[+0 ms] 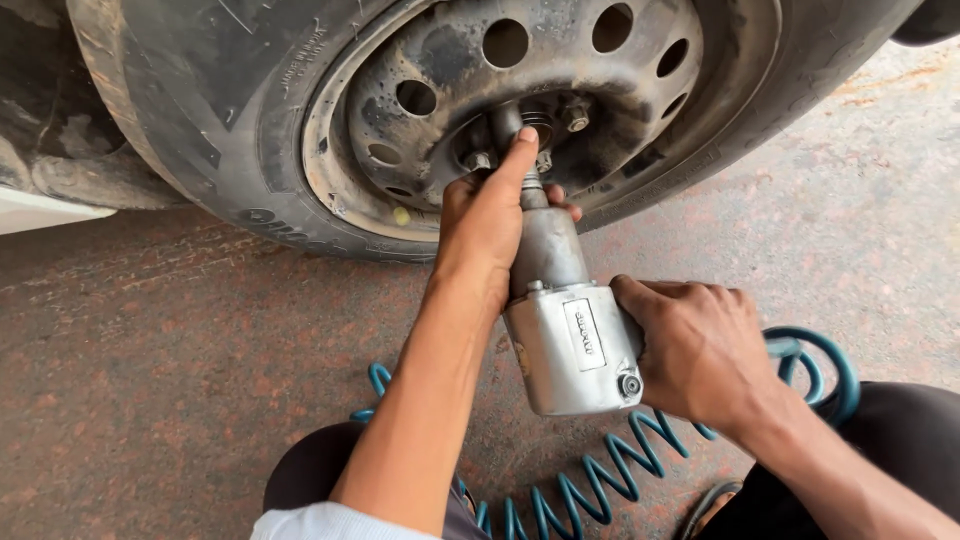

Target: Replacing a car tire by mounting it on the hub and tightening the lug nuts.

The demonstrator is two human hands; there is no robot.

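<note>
A silver pneumatic impact wrench (570, 340) points up at the hub of a dark steel car wheel (520, 90). Its socket (506, 125) sits on a lug nut near the wheel's centre. My left hand (490, 220) wraps the wrench's barrel, with the index finger stretched along the socket. My right hand (695, 350) grips the wrench's handle at the rear. Other lug nuts (575, 118) show around the hub.
A teal coiled air hose (600, 480) runs from the wrench across the reddish concrete ground (160, 350) between my knees. The black tyre (230, 110) fills the top of the view. A white car body edge (40, 210) is at the left.
</note>
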